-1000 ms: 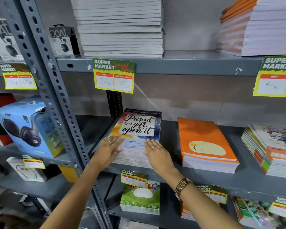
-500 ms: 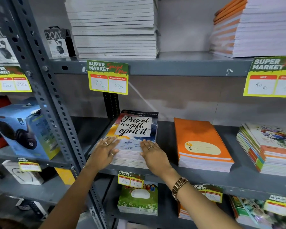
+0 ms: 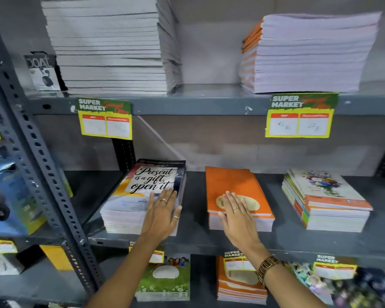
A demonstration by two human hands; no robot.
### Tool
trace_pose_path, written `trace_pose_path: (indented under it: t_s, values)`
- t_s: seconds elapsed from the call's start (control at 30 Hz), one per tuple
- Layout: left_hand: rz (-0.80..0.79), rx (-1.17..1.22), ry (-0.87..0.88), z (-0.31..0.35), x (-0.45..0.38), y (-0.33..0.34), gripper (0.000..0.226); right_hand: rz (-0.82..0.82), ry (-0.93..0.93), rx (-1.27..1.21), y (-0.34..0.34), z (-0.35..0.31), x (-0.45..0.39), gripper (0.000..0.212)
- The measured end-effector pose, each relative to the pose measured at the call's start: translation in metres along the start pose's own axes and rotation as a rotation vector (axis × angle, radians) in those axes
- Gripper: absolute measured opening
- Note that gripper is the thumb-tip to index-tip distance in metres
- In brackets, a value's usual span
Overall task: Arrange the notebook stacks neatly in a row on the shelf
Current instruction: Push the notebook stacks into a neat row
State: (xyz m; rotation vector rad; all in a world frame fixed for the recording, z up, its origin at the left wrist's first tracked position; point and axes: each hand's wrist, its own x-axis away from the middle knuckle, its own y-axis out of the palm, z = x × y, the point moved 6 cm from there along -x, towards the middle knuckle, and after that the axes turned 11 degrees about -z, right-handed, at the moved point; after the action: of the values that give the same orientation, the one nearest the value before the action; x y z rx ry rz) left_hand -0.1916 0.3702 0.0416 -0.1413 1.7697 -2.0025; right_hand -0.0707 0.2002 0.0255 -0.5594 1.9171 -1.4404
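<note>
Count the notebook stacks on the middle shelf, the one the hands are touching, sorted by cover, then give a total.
Lettered-cover stack, under the left hand: 1
Orange stack, under the right hand: 1
Floral stack: 1
Total: 3

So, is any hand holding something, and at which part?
Nothing is gripped. The left hand lies flat on the "Present is a gift" stack, near its front right corner; the right hand lies flat on the orange stack, front left.

A shop: grey slotted steel shelf (image 3: pixel 209 105) hung with "Super Market" price tags (image 3: pixel 105 118), stacked notebooks (image 3: pixel 238 196), boxed headphones (image 3: pixel 9 196)
</note>
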Motion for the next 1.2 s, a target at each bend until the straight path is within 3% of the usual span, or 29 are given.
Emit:
trace_pose_path:
  t_s: [0.17, 0.3, 0.4, 0.47, 0.53, 0.63, 0.7, 0.77, 0.87, 1.2]
  values:
    - [-0.026, 0.117, 0.072, 0.045, -0.018, 0.016, 0.081, -0.048, -0.029, 0.038, -0.001, 0.041, 0.003, 0.08]
    - [-0.117, 0.112, 0.124, 0.08, -0.028, 0.029, 0.093, -0.098, -0.058, 0.078, 0.003, 0.069, 0.004, 0.064]
    - [-0.22, 0.119, 0.098, 0.097, -0.033, 0.045, 0.067, -0.103, -0.147, 0.105, 0.005, 0.081, 0.006, 0.07]
    - [-0.271, 0.134, 0.078, 0.103, -0.033, 0.053, 0.063, -0.132, -0.162, 0.075, 0.003, 0.083, 0.008, 0.055]
    - [-0.28, 0.132, 0.049, 0.108, -0.033, 0.057, 0.061, -0.087, -0.193, 0.078, 0.002, 0.088, 0.007, 0.043]
    - [-0.267, 0.153, 0.002, 0.11, -0.033, 0.057, 0.06, 0.014, -0.245, 0.109, 0.003, 0.092, 0.004, 0.041]
    - [-0.259, 0.162, -0.015, 0.111, -0.034, 0.057, 0.059, -0.005, -0.276, 0.09, 0.003, 0.093, 0.004, 0.037]
    - [-0.258, 0.166, -0.013, 0.112, -0.034, 0.059, 0.057, -0.063, -0.286, 0.03, 0.003, 0.092, 0.004, 0.05]
    - [-0.252, 0.188, -0.008, 0.11, -0.033, 0.061, 0.055, 0.004, -0.282, 0.018, -0.001, 0.096, 0.004, 0.08]
    - [-0.217, 0.344, 0.03, 0.111, -0.035, 0.063, 0.053, 0.042, -0.226, -0.057, -0.006, 0.099, 0.008, 0.081]
